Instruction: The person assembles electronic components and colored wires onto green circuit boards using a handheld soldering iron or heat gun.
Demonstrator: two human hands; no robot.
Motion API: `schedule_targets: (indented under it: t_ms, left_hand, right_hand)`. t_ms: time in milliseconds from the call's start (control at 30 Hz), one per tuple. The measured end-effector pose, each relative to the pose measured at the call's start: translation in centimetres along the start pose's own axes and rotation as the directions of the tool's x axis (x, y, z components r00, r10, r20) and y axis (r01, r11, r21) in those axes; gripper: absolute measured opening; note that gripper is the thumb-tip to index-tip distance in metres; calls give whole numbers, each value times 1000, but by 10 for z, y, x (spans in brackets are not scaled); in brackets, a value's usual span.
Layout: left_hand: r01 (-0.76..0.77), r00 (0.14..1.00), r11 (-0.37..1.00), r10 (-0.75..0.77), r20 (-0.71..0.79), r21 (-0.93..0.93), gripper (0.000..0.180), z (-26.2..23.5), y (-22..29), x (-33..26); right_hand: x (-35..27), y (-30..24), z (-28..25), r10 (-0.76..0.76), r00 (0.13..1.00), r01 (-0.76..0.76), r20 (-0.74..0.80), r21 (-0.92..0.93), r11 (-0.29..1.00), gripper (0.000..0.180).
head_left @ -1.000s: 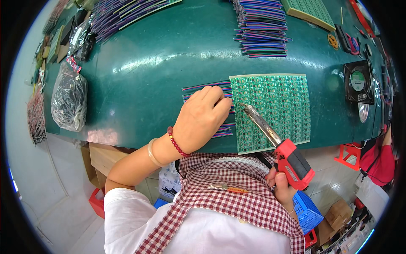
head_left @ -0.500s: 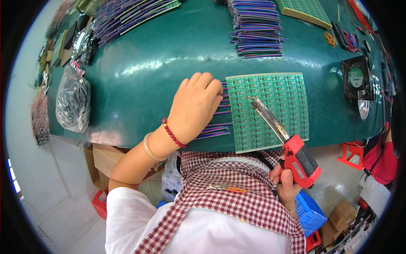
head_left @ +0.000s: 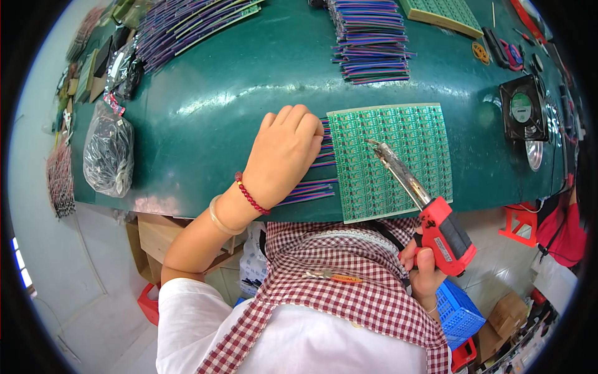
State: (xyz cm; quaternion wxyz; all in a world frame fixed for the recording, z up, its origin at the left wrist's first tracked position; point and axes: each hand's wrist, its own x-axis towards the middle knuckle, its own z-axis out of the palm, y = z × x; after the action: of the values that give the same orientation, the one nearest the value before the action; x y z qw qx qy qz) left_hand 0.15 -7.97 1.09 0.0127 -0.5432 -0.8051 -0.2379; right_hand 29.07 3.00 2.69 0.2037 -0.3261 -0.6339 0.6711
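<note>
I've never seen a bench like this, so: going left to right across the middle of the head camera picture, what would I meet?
Clear bag of dark parts → left hand resting on coloured ribbon wires → green circuit board panel with the soldering iron over it, held by the right hand → small black fan.

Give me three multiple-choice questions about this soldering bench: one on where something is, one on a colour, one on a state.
1. Where does the left hand rest?
A. on the wires left of the board
B. on the fan
C. on the plastic bag

2. What colour is the soldering gun body?
A. blue
B. red
C. yellow

3. How is the gun held?
A. lying on the bench
B. gripped in the right hand, tip over the board
C. hanging from a hook

Answers: A, the palm covers the wire ends; B, its handle is red; B, fingers wrap its grip.
</note>
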Motion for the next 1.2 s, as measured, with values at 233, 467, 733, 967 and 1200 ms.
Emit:
schedule_targets:
  t_ms: [233, 467, 733, 967, 1200]
  left_hand:
    - [-106, 992, 970, 86, -95, -221, 18, -10, 9, -8]
    - [-163, 986, 960, 154, -60, -229, 21, -13, 13, -28]
    - [-162, 984, 959, 139, -114, -230, 24, 9, 15, -36]
    - [-150, 987, 967, 135, -83, -208, 28, 6, 17, -39]
    - [-156, 986, 958, 135, -101, -242, 29, 8, 16, -39]
  right_hand:
    - [-3, 2, -3, 8, 1000, -8, -7, 14, 1000, 42]
    - [-16, -1, -10, 69, 997, -67, 44, -46, 997, 44]
    - [-21, -3, -11, 192, 966, -184, 173, -58, 981, 45]
    - [-19, 1, -8, 199, 958, -181, 206, -101, 978, 44]
    - [-12, -6, -4, 137, 968, -118, 209, -99, 988, 24]
